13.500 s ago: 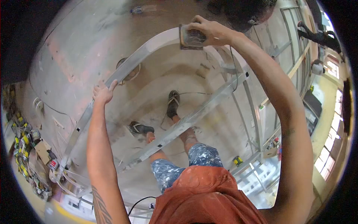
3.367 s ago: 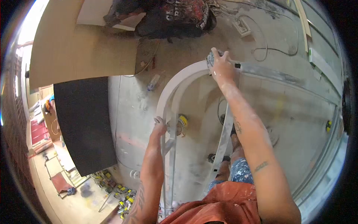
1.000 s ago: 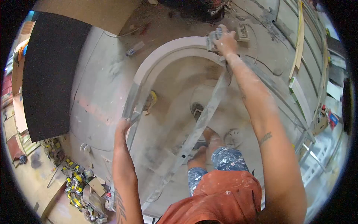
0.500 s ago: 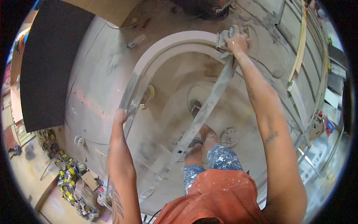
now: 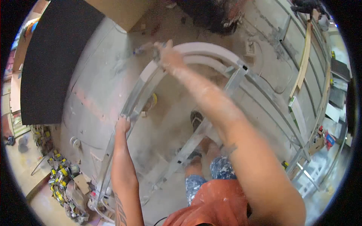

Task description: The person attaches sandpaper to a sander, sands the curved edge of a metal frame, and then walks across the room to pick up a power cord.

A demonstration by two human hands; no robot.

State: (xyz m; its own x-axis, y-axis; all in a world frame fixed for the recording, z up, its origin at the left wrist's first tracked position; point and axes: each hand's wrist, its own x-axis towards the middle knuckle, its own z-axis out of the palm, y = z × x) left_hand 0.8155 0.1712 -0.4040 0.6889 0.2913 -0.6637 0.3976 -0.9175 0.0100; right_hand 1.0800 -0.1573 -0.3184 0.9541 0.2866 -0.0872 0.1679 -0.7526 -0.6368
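A large arched frame [image 5: 201, 48] spans the view in front of me, its curved top white and its straight sides grey metal. My left hand [image 5: 123, 122] is closed around the frame's left side. On the upper left of the curve, my right hand [image 5: 167, 56] presses a small greyish pad [image 5: 156, 55] against the white edge; motion blurs the fingers and the pad's kind is unclear. A grey crossbar [image 5: 200, 130] runs diagonally from the curve down past my legs.
On the dusty floor lie a yellow-rimmed roll [image 5: 152, 101] and a white spool [image 5: 75, 143]. A pile of yellow-and-black tools [image 5: 62, 177] sits at lower left. A dark panel [image 5: 56, 64] stands at left; long wooden strips [image 5: 303, 62] lie at right.
My right hand has swept left along the white curve with the greyish pad, from its right end to its upper left. The left hand keeps its hold on the frame's side.
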